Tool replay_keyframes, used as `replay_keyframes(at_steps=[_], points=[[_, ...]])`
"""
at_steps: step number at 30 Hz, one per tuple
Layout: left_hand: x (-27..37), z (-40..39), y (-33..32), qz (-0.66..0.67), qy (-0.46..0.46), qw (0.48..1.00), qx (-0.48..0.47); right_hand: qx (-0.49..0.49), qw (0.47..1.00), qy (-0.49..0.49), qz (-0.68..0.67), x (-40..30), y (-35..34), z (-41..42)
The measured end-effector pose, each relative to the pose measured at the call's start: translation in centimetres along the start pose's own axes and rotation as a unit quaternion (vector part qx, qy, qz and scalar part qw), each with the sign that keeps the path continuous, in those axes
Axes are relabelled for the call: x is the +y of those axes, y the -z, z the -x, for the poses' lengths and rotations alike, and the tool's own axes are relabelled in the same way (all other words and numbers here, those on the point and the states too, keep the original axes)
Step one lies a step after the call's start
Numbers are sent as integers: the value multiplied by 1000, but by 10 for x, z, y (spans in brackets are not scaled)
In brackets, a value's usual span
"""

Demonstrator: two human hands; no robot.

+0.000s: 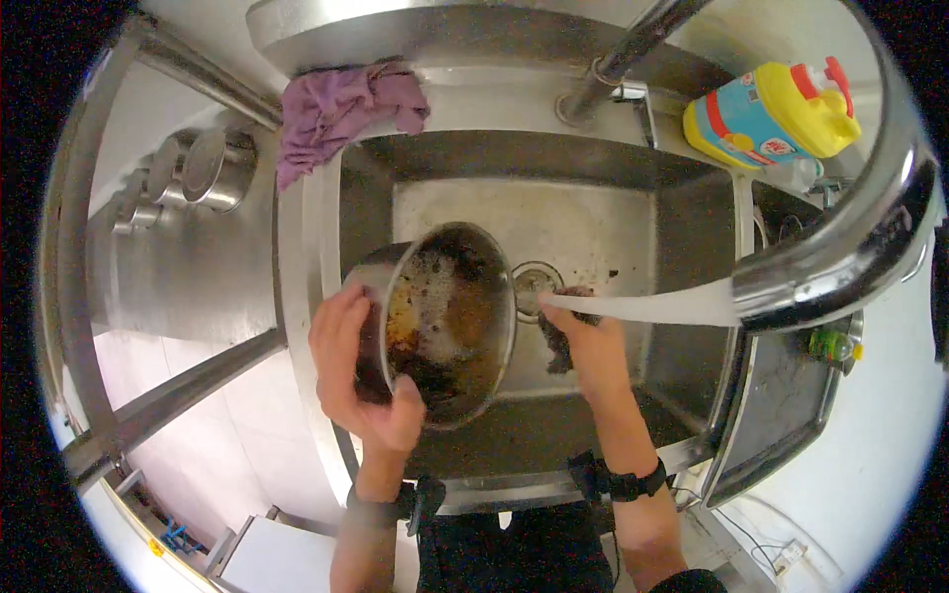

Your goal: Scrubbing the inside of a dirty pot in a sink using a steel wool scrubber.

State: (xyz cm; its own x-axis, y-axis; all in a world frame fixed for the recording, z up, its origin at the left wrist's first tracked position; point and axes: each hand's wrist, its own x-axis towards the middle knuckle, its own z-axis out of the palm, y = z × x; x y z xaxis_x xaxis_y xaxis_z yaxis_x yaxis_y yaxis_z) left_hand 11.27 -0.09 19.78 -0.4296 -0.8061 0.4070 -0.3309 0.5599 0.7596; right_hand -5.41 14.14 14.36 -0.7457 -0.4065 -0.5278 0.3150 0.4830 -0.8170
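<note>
A round metal pot is tilted on its side over the sink, its mouth turned to the right. Dark burnt patches and brown-yellow stains mark its inside. My left hand grips the pot at its left, with the thumb over the rim. In my right hand is a dark brown scouring pad, held to the right of the pot and apart from it. A white stream of water runs from the large chrome spout onto that hand. Behind the pad, the drain is partly covered.
The stainless steel sink surrounds both hands. A purple cloth hangs over its back left corner. A yellow detergent jug stands at the back right. Metal pots rest on a steel shelf at left; a green bottle is at right.
</note>
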Motion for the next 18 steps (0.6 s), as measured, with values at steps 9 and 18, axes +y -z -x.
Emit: replay_keyframes(at_steps=[9, 18], points=[[56, 1, -10, -226, -135, 961, -88, -224, 947, -183, -143, 23, -33, 59], [90, 19, -6, -329, -118, 918, -189, -315, 934, -123, -115, 33, -60, 72]])
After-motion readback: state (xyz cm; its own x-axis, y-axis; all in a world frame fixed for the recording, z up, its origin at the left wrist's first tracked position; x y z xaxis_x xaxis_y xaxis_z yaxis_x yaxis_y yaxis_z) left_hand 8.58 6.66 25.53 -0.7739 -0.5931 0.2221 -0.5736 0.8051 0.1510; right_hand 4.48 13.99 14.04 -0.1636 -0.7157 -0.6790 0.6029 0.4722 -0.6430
